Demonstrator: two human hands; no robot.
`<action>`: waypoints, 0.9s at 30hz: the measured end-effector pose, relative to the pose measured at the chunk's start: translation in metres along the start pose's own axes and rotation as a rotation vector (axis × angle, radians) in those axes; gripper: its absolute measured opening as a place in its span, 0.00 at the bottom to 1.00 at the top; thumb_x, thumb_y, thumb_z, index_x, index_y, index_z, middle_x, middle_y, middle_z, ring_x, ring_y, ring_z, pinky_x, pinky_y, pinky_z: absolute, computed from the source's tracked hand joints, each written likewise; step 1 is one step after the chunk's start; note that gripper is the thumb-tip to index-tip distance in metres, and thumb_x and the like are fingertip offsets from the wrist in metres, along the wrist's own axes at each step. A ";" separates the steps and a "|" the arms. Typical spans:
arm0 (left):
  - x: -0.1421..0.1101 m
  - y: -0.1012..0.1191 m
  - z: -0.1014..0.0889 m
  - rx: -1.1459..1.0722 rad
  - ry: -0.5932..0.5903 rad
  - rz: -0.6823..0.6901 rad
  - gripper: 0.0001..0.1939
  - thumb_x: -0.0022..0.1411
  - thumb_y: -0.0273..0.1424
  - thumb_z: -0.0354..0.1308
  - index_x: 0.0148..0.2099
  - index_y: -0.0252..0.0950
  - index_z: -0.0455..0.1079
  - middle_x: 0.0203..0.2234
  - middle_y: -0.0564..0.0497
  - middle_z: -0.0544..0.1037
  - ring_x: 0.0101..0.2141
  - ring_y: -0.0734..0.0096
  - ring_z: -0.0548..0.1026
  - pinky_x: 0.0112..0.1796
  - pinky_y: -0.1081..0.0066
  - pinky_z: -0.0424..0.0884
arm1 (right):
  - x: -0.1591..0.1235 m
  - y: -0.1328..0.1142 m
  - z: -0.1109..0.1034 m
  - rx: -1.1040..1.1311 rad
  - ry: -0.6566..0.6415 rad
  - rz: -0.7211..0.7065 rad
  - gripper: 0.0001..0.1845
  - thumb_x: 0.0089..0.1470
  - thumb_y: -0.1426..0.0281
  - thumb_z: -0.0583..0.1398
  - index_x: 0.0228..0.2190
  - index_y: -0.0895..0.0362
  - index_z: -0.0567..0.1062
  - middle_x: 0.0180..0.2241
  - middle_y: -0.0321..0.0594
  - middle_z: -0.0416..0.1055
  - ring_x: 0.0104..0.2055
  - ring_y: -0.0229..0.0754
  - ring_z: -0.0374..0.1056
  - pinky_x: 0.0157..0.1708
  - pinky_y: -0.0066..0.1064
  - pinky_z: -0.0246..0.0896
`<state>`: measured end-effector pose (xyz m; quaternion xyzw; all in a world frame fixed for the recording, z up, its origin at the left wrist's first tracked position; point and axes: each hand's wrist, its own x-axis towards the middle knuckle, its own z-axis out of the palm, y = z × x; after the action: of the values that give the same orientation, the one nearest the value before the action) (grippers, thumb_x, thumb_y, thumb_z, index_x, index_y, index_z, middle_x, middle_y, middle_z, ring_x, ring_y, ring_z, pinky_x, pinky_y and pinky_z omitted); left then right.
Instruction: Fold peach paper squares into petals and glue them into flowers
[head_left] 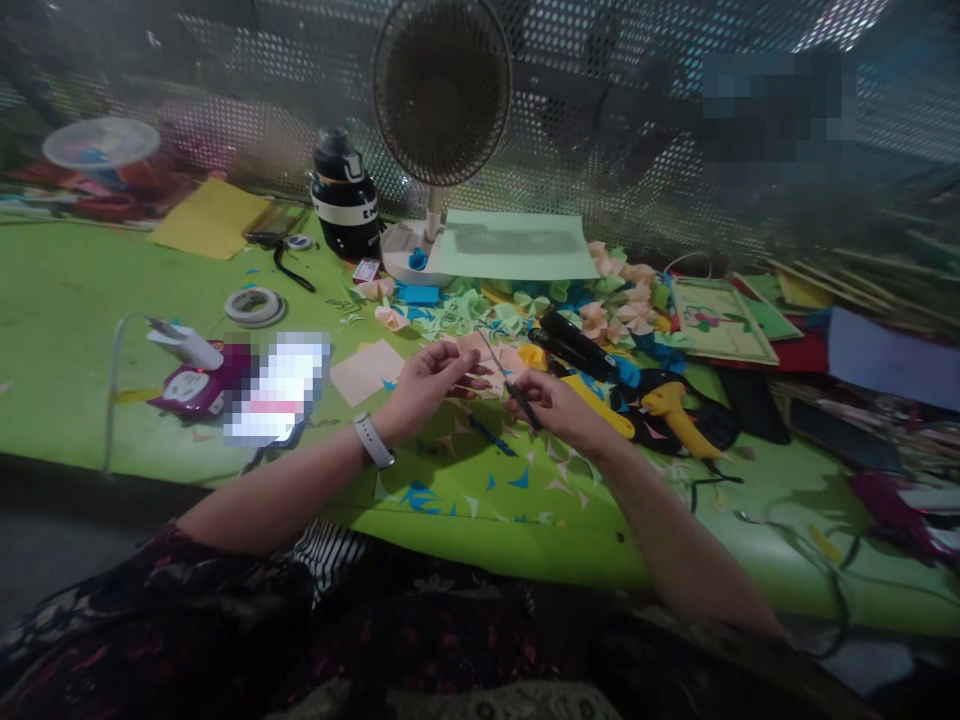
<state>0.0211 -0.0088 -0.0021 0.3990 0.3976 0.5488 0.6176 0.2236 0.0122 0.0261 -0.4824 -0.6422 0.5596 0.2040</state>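
My left hand (pixel 424 385) pinches a small piece of pale pink paper (pixel 471 352) above the green table (pixel 67 330); a white watch sits on that wrist. My right hand (pixel 555 405) is closed around small scissors (pixel 504 378), whose blades point up and left into the paper. Under both hands lie several small paper offcuts in blue, pink and white (pixel 450 480).
A small fan (pixel 441 95) stands at the back on a pale green sheet (pixel 517 245). Nearby lie a black bottle (pixel 345 200), tape rolls (pixel 255 305), folded paper flowers (pixel 615 300), a yellow glue gun (pixel 675 415), a black stapler (pixel 574 345) and coloured card (pixel 892 355).
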 end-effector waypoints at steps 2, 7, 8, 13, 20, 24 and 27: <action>0.000 0.000 0.000 -0.007 -0.001 -0.002 0.23 0.51 0.46 0.70 0.35 0.34 0.66 0.33 0.47 0.83 0.31 0.70 0.82 0.32 0.73 0.75 | -0.001 -0.001 0.001 0.002 0.016 -0.012 0.29 0.33 0.50 0.71 0.28 0.55 0.66 0.24 0.30 0.63 0.26 0.35 0.59 0.26 0.28 0.53; 0.001 -0.001 -0.001 -0.010 -0.003 -0.020 0.22 0.52 0.45 0.69 0.35 0.34 0.67 0.33 0.46 0.83 0.32 0.70 0.82 0.33 0.72 0.76 | -0.001 0.002 0.000 -0.006 0.033 -0.031 0.29 0.34 0.50 0.71 0.27 0.55 0.66 0.23 0.29 0.62 0.25 0.34 0.59 0.26 0.27 0.52; 0.001 -0.001 -0.001 -0.014 -0.001 -0.024 0.22 0.53 0.45 0.69 0.35 0.34 0.67 0.33 0.46 0.83 0.32 0.69 0.82 0.33 0.72 0.76 | 0.000 0.003 0.000 -0.010 0.039 -0.036 0.29 0.34 0.50 0.71 0.27 0.55 0.66 0.23 0.29 0.62 0.25 0.34 0.58 0.25 0.27 0.52; 0.000 0.000 -0.001 -0.049 0.007 -0.036 0.23 0.51 0.46 0.70 0.36 0.33 0.68 0.34 0.46 0.83 0.32 0.69 0.82 0.32 0.73 0.76 | 0.000 0.002 0.000 -0.037 0.056 -0.042 0.29 0.34 0.49 0.71 0.26 0.55 0.66 0.22 0.29 0.63 0.25 0.35 0.60 0.25 0.28 0.53; -0.001 0.003 0.000 -0.059 0.056 -0.027 0.23 0.52 0.46 0.70 0.38 0.33 0.70 0.33 0.47 0.83 0.32 0.70 0.82 0.32 0.74 0.76 | -0.001 0.000 0.001 -0.049 0.062 -0.028 0.30 0.33 0.47 0.71 0.23 0.55 0.65 0.20 0.31 0.65 0.24 0.35 0.62 0.25 0.28 0.55; 0.001 0.001 -0.001 -0.055 0.063 -0.024 0.22 0.52 0.45 0.70 0.37 0.32 0.70 0.33 0.47 0.83 0.31 0.71 0.82 0.32 0.74 0.76 | -0.002 0.000 0.001 -0.063 0.058 -0.029 0.30 0.33 0.47 0.71 0.23 0.55 0.65 0.20 0.32 0.66 0.24 0.36 0.63 0.24 0.28 0.56; 0.002 -0.001 -0.001 -0.053 0.034 -0.023 0.23 0.50 0.45 0.71 0.36 0.32 0.69 0.31 0.48 0.83 0.30 0.71 0.82 0.32 0.74 0.76 | -0.002 0.000 0.001 -0.085 0.063 -0.030 0.29 0.34 0.47 0.71 0.25 0.55 0.67 0.21 0.31 0.66 0.24 0.36 0.63 0.25 0.28 0.56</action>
<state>0.0205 -0.0071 -0.0035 0.3688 0.3979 0.5588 0.6272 0.2236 0.0105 0.0266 -0.4982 -0.6659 0.5133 0.2119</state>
